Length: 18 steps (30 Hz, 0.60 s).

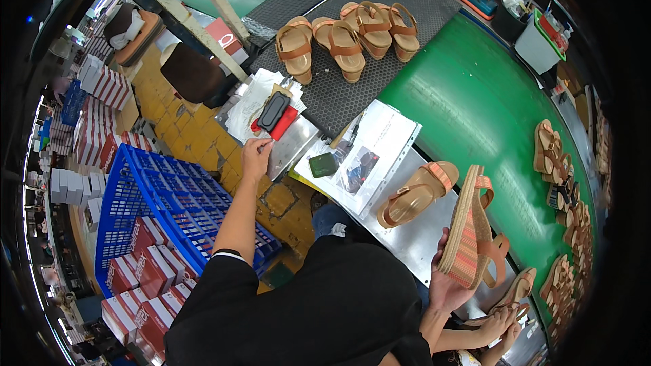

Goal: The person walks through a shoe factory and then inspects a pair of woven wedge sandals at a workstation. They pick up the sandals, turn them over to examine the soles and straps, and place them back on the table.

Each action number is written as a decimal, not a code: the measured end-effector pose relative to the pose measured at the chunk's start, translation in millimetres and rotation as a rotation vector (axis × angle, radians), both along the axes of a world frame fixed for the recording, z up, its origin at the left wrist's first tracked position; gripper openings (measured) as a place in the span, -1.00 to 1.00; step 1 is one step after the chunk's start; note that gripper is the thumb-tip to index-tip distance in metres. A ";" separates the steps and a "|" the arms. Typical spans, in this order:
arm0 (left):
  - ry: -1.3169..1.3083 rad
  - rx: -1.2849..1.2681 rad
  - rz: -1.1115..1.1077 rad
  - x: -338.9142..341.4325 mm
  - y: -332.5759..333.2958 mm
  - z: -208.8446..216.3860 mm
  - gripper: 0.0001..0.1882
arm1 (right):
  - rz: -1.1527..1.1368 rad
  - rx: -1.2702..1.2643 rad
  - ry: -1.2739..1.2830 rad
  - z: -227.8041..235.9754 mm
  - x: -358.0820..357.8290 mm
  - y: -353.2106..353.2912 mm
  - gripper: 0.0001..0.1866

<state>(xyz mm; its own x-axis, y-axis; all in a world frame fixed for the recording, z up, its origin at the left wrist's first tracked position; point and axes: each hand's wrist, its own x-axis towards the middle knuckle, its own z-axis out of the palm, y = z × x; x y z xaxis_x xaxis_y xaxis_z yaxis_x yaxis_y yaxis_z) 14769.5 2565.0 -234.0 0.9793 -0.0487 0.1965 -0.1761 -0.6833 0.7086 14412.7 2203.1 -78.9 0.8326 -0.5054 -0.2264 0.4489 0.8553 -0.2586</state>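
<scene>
My right hand (450, 291) grips a tan wedge sandal (464, 237) from below. The sandal is tipped up, and its wedge with orange woven stripes faces me. My left hand (255, 158) is over the metal table's edge, its fingertips pinched together beside a red strip (285, 124). Whatever those fingers hold, if anything, is too small to make out. Next to the red strip lies a black oblong object (274, 111) on crumpled papers (245, 110). Another tan sandal (419, 195) rests on the metal ledge, left of the held one.
Several sandals (348, 47) stand on the black textured mat. A green belt (488, 102) carries more sandals on the right. Papers with a dark green block (323, 165) lie ahead. A blue crate (169, 196) and shoe boxes (146, 268) are at left. A co-worker's hands (500, 329) hold a sandal.
</scene>
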 end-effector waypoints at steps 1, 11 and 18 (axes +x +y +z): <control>0.012 -0.018 -0.018 2.5 3.7 -1.0 -0.84 | 0.004 0.012 0.003 0.5 0.7 -0.2 -0.11; 0.048 0.083 -0.058 4.2 -0.9 11.4 -0.88 | -0.049 -0.169 0.136 -6.8 -5.4 -4.8 -0.24; 0.089 0.111 -0.251 14.9 7.7 19.5 -0.82 | -0.062 -0.163 0.163 -7.9 -6.6 -6.7 -0.29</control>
